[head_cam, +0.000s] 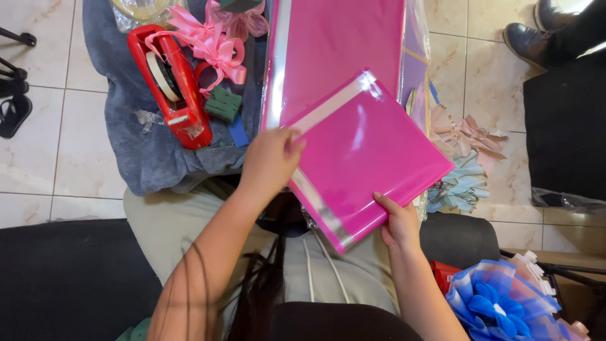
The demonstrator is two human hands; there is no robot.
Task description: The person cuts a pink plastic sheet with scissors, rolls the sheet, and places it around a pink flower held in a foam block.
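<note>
Holding a folded pink wrapping sheet (366,158) between both hands, the person is keeping it in the middle of the frame, above the lap. In the head view, the sheet is lying tilted: its long axis is running from the lower left toward the upper right, and one corner is pointing down toward the person's chest. A clear, silvery strip is edging its upper-left and lower-left sides. The left hand (270,161) is gripping the sheet's left corner, fingers curled over the edge and closed on it. The right hand (398,221) is pinching the lower right edge, thumb lying on top and the other fingers hidden beneath, so how far they are spread cannot be told.

Behind the sheet, a larger stack of pink sheets (341,50) is stretching toward the top of the frame, and the folded sheet's upper corner is overlapping it. At upper left, a red tape dispenser (173,88) is lying on a grey-blue cloth (126,145), with pink ribbon bows (211,41) and a green foam block (223,104) just beside it. At right, pale pink and light blue bows (464,164) are resting on the tiled floor (38,158), near the sheet's right corner. A blue bow (499,303) is sitting at lower right, well apart from the sheet.
</note>
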